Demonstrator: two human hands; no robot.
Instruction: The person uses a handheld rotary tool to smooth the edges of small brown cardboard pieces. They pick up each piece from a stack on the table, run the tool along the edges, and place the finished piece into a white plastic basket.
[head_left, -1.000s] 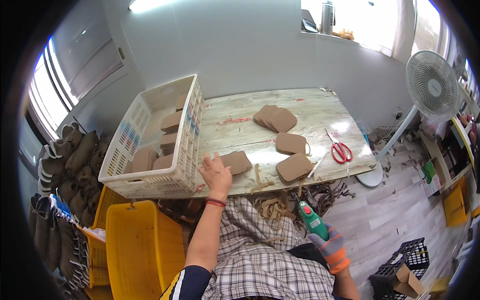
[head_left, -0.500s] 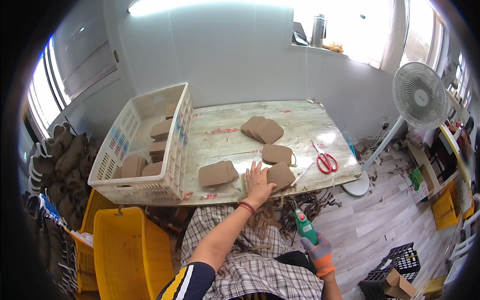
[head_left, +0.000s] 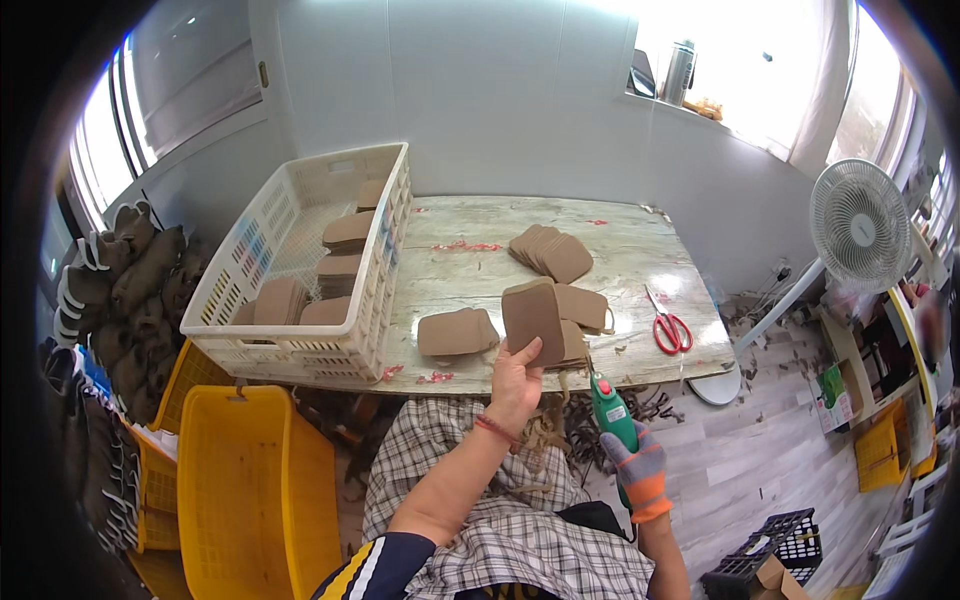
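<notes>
Raised above the table's front edge, a flat brown rounded-corner piece [head_left: 533, 315] is pinched in my bare left hand [head_left: 516, 388], with a red bracelet at the wrist. My right hand [head_left: 638, 468], in a grey and orange glove, grips a green handheld power tool [head_left: 612, 412] whose tip points toward the table edge; the tip is hard to make out. Behind the held piece lie more brown pieces [head_left: 582, 305], partly covered by it. A small stack [head_left: 455, 332] lies to the left, and a fanned stack [head_left: 555, 255] sits farther back.
Red-handled scissors [head_left: 671, 330] lie at the table's [head_left: 460, 215] right. A white crate [head_left: 270, 345] holding stacked brown pieces stands on the left. Yellow bins [head_left: 230, 480] are at lower left. Scraps [head_left: 640, 415] litter the floor below the front edge; a white fan [head_left: 860, 225] stands right.
My left hand, earlier spread flat over the pieces at the table edge, now holds one piece lifted up. My right hand still grips the tool. The whole view has shifted slightly.
</notes>
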